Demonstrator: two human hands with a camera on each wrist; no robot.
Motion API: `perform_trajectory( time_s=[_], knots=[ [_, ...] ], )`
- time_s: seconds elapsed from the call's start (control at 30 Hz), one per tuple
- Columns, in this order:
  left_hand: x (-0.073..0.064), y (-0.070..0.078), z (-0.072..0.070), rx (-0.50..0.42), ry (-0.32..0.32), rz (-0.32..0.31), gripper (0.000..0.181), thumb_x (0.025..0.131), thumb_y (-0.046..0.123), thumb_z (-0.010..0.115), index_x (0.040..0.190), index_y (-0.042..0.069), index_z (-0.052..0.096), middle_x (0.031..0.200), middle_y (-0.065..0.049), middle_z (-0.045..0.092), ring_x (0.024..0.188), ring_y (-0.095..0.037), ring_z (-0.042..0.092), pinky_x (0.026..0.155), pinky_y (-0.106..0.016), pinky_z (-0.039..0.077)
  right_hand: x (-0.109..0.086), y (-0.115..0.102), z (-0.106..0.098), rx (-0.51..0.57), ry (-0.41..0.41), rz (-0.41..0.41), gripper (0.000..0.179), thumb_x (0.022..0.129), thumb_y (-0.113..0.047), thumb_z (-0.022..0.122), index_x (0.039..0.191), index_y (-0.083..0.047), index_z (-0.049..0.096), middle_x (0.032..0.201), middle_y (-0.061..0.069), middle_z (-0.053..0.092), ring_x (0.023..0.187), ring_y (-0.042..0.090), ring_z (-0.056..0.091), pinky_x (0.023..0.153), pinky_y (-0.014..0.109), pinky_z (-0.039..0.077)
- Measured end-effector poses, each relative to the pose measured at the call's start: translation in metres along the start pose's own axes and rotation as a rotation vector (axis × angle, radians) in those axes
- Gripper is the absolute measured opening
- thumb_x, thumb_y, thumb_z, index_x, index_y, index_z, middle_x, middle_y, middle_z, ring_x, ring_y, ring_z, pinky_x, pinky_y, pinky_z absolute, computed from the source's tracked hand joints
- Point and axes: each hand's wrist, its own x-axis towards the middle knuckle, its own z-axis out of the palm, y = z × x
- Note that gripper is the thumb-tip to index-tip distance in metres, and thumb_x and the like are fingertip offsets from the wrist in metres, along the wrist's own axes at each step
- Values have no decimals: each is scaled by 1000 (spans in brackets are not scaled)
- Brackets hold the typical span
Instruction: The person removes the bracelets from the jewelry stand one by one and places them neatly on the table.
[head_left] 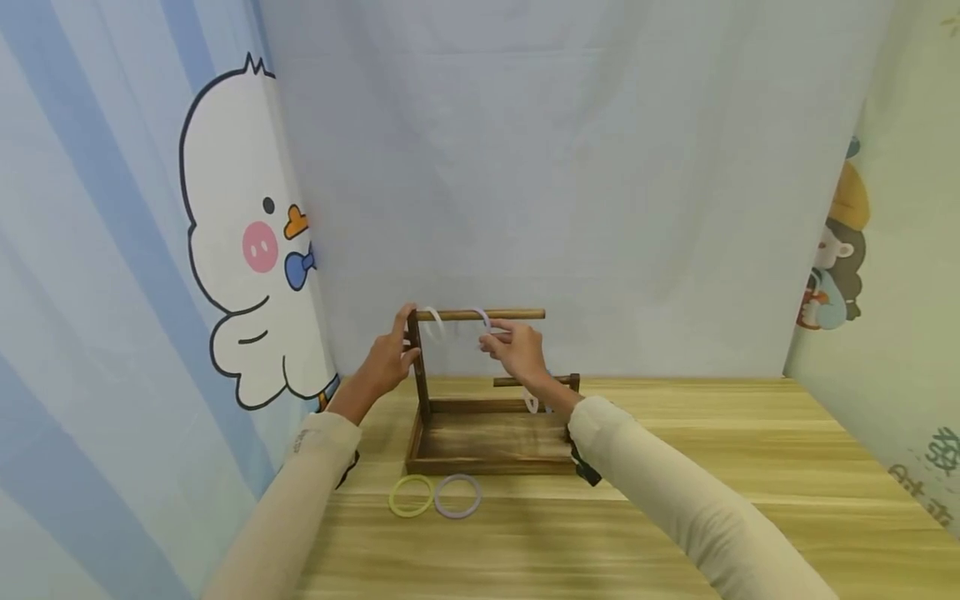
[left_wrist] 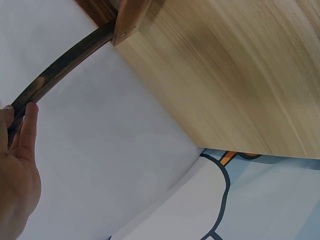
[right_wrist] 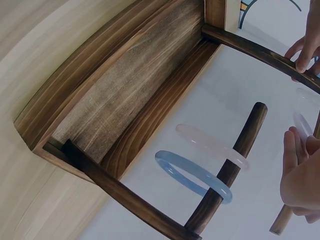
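A dark wooden rack (head_left: 487, 468) stands on the table, with a tray base, two posts and two bars. My left hand (head_left: 386, 362) grips its tall left post (left_wrist: 65, 62) near the top. On the upper bar (head_left: 517, 314) hang a whitish bangle (head_left: 438, 325), close to the post, and a light purple bangle (head_left: 484, 317) farther right. The fingers and thumb of my right hand (head_left: 521, 350) pinch the purple one, which encircles the bar. In the right wrist view, a pink bangle (right_wrist: 200, 140) and a blue bangle (right_wrist: 192, 172) hang on the lower bar (right_wrist: 252, 125).
In front of the rack, a yellow-green bangle (head_left: 412, 477) and another purple bangle (head_left: 458, 477) lie side by side on the wooden table (head_left: 675, 500). Behind is a pale cloth backdrop (head_left: 585, 183); a blue striped curtain (head_left: 90, 292) with a cartoon duck hangs at left.
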Motion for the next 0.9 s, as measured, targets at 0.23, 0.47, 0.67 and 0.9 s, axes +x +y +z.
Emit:
perform_trajectory(
  time_s=[0.23,0.47,0.67,0.9],
  knots=[
    [-1,2,-2,-14,4,16,76,99,-7,65,157,7,19,111,-35,70,102,-48,71,83,-54,61,-1,1,-6,-6,7,20,37,101,-4,68,136,7,63,108,24,76,97,33,77,80,30,63],
    [-1,2,-1,-15,-3,17,78,99,-6,66,158,7,17,112,-34,70,104,-47,71,84,-54,61,-2,4,-13,-29,26,18,36,100,-3,69,135,6,65,106,24,76,94,33,78,77,29,63],
    [0,1,2,-8,6,28,77,98,-7,66,157,5,18,112,-35,69,102,-48,72,84,-54,61,-2,7,-20,-28,23,21,37,101,-4,68,135,7,64,106,24,76,94,33,77,77,29,63],
    [1,2,3,3,2,27,77,99,-7,66,157,6,18,111,-34,69,102,-47,71,84,-54,61,-5,10,-32,-15,23,28,37,101,-5,68,136,7,64,106,25,76,95,34,77,78,29,63]
  ],
)
